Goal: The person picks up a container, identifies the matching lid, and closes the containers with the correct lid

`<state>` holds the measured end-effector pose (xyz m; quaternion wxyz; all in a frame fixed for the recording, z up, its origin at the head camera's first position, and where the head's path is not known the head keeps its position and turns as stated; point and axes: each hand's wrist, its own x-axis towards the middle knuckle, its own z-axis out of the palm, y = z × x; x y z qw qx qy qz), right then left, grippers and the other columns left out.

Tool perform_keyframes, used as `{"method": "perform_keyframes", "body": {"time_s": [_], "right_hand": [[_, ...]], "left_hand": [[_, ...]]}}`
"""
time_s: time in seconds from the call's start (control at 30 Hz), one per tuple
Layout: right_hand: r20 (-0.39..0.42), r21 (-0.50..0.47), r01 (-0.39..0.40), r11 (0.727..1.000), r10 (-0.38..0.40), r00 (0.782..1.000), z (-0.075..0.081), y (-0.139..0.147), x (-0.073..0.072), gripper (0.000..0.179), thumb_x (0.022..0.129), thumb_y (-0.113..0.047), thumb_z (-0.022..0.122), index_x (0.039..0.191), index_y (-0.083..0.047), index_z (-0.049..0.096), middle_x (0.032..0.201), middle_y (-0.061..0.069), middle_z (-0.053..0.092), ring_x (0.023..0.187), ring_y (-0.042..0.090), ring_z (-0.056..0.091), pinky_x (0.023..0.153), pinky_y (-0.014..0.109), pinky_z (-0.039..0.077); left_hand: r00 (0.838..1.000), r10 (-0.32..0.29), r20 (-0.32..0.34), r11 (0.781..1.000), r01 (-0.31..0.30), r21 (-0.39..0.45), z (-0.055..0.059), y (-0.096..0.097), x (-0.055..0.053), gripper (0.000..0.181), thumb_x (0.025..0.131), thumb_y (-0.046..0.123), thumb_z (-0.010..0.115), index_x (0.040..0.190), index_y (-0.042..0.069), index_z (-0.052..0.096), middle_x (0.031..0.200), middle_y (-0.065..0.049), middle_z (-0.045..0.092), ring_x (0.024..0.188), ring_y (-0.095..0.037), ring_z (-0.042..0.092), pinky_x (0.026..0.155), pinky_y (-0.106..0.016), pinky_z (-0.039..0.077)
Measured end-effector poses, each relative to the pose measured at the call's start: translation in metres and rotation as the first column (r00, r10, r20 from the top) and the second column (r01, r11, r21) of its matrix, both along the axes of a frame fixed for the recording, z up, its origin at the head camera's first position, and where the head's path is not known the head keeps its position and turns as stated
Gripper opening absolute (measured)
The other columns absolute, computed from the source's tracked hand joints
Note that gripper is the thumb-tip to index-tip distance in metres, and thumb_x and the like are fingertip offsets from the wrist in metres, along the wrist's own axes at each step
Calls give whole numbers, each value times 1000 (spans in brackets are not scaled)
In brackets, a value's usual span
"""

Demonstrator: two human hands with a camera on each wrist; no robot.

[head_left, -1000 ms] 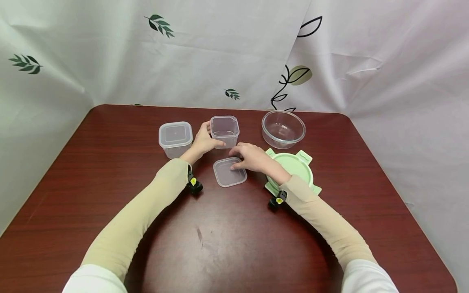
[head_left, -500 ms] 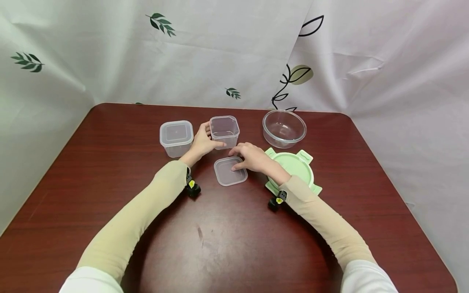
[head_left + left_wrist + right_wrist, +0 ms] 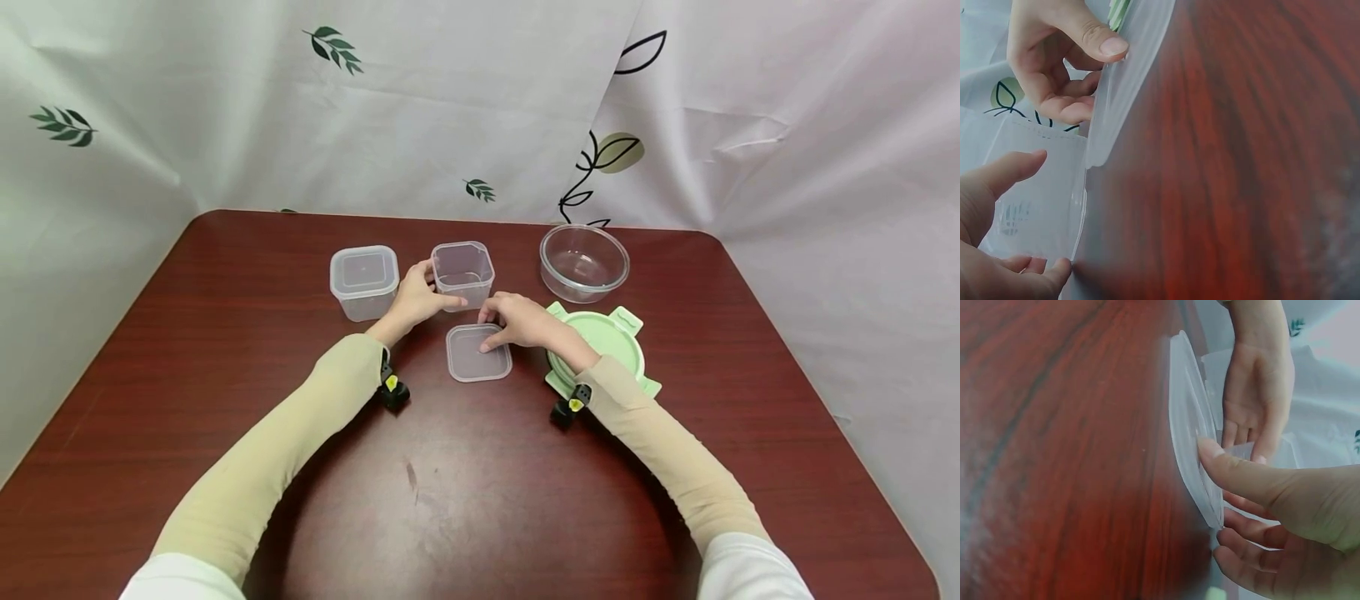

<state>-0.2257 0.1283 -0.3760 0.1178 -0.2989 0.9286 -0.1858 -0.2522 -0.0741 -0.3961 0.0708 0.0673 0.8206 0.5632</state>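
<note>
In the head view a clear square plastic container [image 3: 471, 287] stands upright and uncovered behind the middle of the table. My left hand [image 3: 415, 298] holds it from the left, thumb across its near side and fingers round its left side. Just in front of it lies a matching translucent lid [image 3: 467, 365]. My right hand [image 3: 521, 320] pinches the lid's right part, thumb on top and curled fingers at the edge. The left wrist view shows the lid [image 3: 1116, 106] close beside the container [image 3: 1041, 187]; in the right wrist view the thumb [image 3: 1210, 450] overlaps the lid.
A second square container with its lid on [image 3: 364, 279] stands to the left. At the back right is a round glass bowl [image 3: 581, 287]. A green round lid with side flaps [image 3: 611, 333] lies partly under the right forearm. A patterned white curtain [image 3: 420, 108] hangs behind the table [image 3: 480, 500].
The container has come slightly nearer in my left hand. The square lid has turned a little and shifted slightly right with my right hand.
</note>
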Motion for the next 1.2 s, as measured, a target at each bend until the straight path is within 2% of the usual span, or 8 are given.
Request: {"method": "perform_keyframes", "body": {"time_s": [0.17, 0.4, 0.57, 0.73, 0.93, 1.2], "right_hand": [[26, -46, 15, 999, -14, 1000, 4, 4, -1, 40, 70, -25, 85, 98, -8, 63, 92, 5, 66, 83, 18, 57, 77, 30, 47], [-42, -111, 13, 994, -17, 999, 17, 7, 2, 25, 76, -18, 81, 94, -11, 65, 87, 4, 70, 84, 18, 62, 78, 33, 49], [-40, -140, 12, 990, -17, 999, 24, 10, 5, 16, 81, -14, 76, 94, -10, 67, 86, 4, 71, 84, 17, 65, 77, 33, 51], [-49, -146, 12, 989, -19, 999, 29, 12, 8, 15, 83, -14, 75, 96, -10, 69, 85, 3, 73, 81, 16, 66, 75, 32, 52], [-76, -144, -19, 989, 8, 997, 32, 17, 13, 18, 85, -12, 72, 101, -6, 72, 94, 6, 74, 83, 18, 67, 75, 34, 53], [-159, -181, -51, 982, 22, 987, 38, 22, 22, 13, 86, -9, 70, 99, -8, 72, 91, 4, 71, 77, 17, 62, 70, 31, 50]], "left_hand": [[1000, 1, 6, 1000, -1, 12, -3, 1, 1, 87, 74, 8, 80, 145, -4, 30, 146, -20, 43, 137, -28, 42, 113, -38, 35], [1000, 8, -13, 998, -7, 64, -4, 2, 3, 93, 72, 3, 81, 146, -1, 26, 146, -19, 41, 137, -28, 41, 113, -38, 36], [1000, -2, -23, 997, 4, 83, -3, 0, 4, 92, 72, 1, 81, 146, -2, 25, 146, -20, 41, 137, -29, 42, 112, -38, 36], [1000, -15, -13, 998, 16, 61, -3, 0, 4, 89, 74, 4, 80, 145, -3, 27, 146, -21, 41, 138, -29, 41, 113, -38, 35], [999, -31, -12, 999, 31, 19, -3, -1, 5, 89, 75, 5, 79, 146, -3, 25, 147, -22, 39, 138, -29, 40, 113, -39, 35], [999, -41, -28, 999, 41, 0, -3, -3, 7, 88, 76, 7, 79, 145, -3, 27, 147, -22, 39, 138, -30, 40, 113, -38, 36]]}}
